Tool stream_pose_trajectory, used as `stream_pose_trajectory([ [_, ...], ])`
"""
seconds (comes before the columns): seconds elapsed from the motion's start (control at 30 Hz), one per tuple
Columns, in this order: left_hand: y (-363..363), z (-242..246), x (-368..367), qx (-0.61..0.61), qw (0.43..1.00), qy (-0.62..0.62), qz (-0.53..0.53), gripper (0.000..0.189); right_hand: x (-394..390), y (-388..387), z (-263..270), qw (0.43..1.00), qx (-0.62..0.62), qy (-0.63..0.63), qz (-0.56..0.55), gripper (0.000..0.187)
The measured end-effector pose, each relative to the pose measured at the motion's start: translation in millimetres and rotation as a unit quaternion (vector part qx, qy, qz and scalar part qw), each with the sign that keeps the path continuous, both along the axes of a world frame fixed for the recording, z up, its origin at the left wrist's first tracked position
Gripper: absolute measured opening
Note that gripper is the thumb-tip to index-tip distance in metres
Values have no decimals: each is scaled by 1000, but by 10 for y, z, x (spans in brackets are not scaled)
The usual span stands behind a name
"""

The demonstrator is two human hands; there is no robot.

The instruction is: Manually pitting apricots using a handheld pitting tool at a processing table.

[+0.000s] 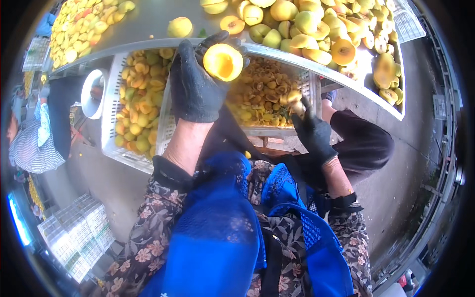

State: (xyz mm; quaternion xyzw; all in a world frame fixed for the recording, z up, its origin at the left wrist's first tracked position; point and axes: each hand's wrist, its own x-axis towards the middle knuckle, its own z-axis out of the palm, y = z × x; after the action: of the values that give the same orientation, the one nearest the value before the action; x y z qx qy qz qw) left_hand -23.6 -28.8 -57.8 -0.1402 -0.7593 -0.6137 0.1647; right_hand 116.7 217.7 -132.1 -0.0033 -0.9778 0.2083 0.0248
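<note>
My left hand (200, 81), in a dark work glove, holds up a hollowed yellow peach half (223, 62) near the metal table's edge. The cut side, with its scooped cavity, faces me. Lower and to the right is my right hand (314, 135), also gloved, over the near right corner of a crate of peach scraps and pits (267, 91). A blurred pale-yellow piece (294, 100) shows at its fingertips; whether the fingers grip it is unclear. Left of the scraps stands a white plastic crate (111, 133) filled with peach halves (143, 115).
On the metal table (156, 26) lie a large heap of cut peaches (315, 26) at right and another pile (85, 28) at left. A white bucket (93, 94) stands beyond the left crate. A person (37, 137) works at far left. Stacked white crates (76, 234) are at lower left.
</note>
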Motion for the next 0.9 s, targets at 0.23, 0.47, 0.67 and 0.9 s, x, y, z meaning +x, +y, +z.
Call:
stream_pose_trajectory([
  [0.23, -273, 103, 131, -25, 998, -11, -57, 39, 209, 374, -344, 982, 119, -106, 97, 43],
  [0.47, -684, -199, 234, 407, 868, -251, -134, 67, 313, 527, -221, 966, -156, -201, -35, 23],
  [0.67, -1125, -398, 352, 386, 877, -275, -82, 64, 156, 709, 457, 780, -517, -349, -55, 33],
  [0.9, -1123, -283, 428, 442, 841, -312, -4, 64, -57, 782, 361, 843, -333, -405, -123, 50],
])
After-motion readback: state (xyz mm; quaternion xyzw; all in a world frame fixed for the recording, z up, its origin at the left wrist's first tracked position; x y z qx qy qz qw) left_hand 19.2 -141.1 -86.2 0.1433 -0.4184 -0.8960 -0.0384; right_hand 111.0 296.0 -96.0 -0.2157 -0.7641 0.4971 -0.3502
